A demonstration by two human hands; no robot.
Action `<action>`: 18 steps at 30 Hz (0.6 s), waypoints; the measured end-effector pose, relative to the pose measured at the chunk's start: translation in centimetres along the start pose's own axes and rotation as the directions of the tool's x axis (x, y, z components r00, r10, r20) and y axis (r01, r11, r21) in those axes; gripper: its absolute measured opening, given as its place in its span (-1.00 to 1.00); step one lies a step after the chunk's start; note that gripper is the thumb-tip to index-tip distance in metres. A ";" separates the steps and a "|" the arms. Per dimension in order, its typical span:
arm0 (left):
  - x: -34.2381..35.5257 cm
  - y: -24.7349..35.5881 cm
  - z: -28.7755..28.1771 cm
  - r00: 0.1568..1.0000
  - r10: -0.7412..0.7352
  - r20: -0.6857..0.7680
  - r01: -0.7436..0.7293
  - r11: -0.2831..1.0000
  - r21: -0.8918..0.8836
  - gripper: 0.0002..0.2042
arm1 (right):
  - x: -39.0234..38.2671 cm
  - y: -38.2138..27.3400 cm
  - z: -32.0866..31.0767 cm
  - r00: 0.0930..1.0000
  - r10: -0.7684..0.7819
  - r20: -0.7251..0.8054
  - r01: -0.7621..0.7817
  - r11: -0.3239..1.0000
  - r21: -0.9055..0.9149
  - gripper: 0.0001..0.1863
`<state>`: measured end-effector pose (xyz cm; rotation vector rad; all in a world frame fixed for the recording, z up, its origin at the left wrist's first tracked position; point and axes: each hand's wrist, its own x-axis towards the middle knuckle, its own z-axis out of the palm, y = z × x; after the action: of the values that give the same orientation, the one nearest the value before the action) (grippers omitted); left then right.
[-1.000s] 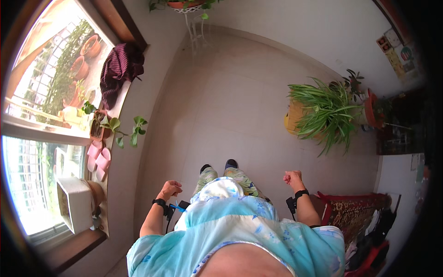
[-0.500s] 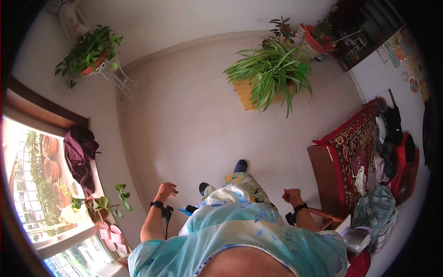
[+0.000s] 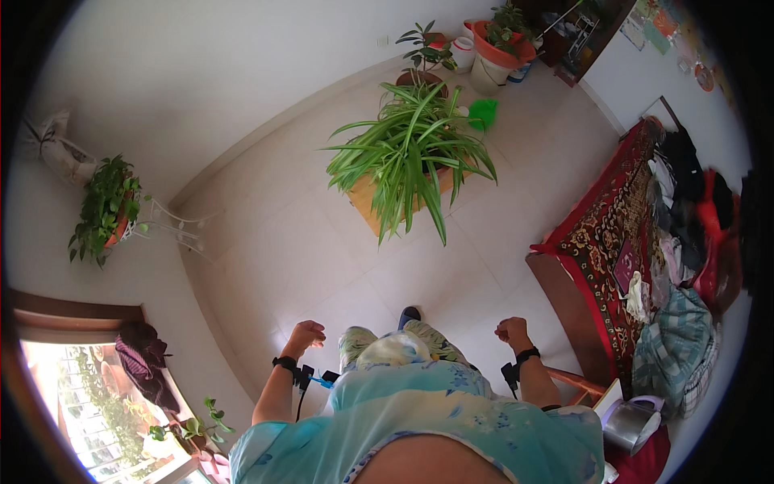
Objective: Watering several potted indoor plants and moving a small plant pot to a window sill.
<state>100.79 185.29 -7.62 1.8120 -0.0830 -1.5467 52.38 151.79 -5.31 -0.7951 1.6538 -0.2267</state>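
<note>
Giving the patterned rug (image 3: 601, 234) at right ample clearance seems wise, the left hand (image 3: 307, 334) near the trousers (image 3: 357, 344), fingers loosely bent, the right hand (image 3: 512, 331) nearer that rug, fingers curled inward, the spider plant (image 3: 409, 157) far ahead.

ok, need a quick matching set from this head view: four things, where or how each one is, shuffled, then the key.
Things
1. Left hand
2. Long-leaved plant
3. Striped cloth
4. Patterned cover

Place or state
A. Dark maroon, bunched beside the bright window
B. Red-edged, draped over a brown-sided piece of furniture
C. Out on the floor, its leaves overhanging a yellowish wooden stand
D. Nothing seen in its grip, black band on its wrist

Pairs: 1-D, 2-C, 3-A, 4-B
</note>
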 end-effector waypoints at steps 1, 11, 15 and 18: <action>0.4 2.2 0.9 1.000 0.003 0.011 -0.004 1.000 0.025 -0.72 | 1.0 -1.2 0.0 1.000 0.003 -0.030 -0.003 1.000 0.020 -0.96; 8.9 9.9 -0.6 0.992 -0.076 0.103 0.034 0.931 0.364 -0.74 | 1.4 -4.6 2.4 0.986 0.119 -0.117 -0.098 0.981 0.167 -0.79; 12.1 14.4 -2.1 0.999 -0.044 -0.014 0.045 0.879 0.475 -0.78 | -1.7 -3.7 2.3 0.951 0.237 -0.199 -0.193 0.957 0.216 -0.80; 13.1 17.3 -1.9 0.996 0.087 -0.016 -0.076 0.935 0.347 -0.82 | -1.6 -2.5 1.7 0.920 0.310 -0.239 -0.252 0.937 0.244 -0.86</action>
<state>112.92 167.24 -8.76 2.0735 -0.4356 -1.5150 54.98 151.42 -3.09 -0.3686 1.9467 -0.3109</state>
